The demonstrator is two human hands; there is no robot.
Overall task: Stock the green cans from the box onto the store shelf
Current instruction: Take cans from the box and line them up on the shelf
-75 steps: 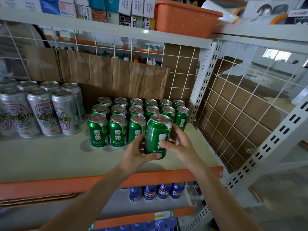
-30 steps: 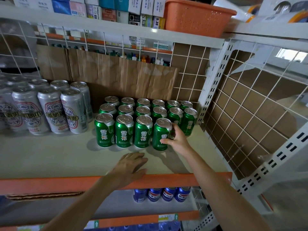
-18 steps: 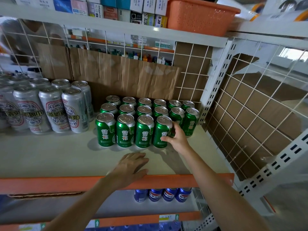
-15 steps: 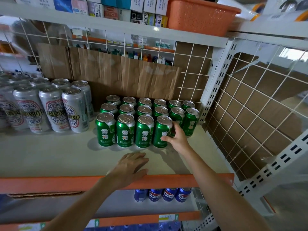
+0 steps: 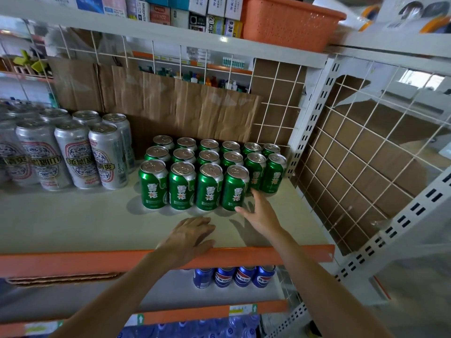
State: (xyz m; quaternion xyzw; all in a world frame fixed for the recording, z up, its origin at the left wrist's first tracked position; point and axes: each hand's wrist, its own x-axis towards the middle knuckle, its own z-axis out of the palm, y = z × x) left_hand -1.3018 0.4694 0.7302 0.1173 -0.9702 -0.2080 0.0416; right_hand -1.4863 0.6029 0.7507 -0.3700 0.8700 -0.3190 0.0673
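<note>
Resting flat on shelf [image 5: 73,223], left hand [image 5: 188,240]; right hand [image 5: 261,215] spread, empty, beside green can [image 5: 235,189].

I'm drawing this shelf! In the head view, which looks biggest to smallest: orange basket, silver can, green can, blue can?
1. orange basket
2. silver can
3. green can
4. blue can, but the shelf edge hides its top, so this last place is unsure.

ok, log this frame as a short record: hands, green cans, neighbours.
left hand: flat on the shelf edge, holding nothing
right hand: open beside the front-right green can, contact unclear
green cans: sixteen upright, rows of six, six, four
front row: space free at its right end
neighbours: silver cans left, blue cans below
</note>
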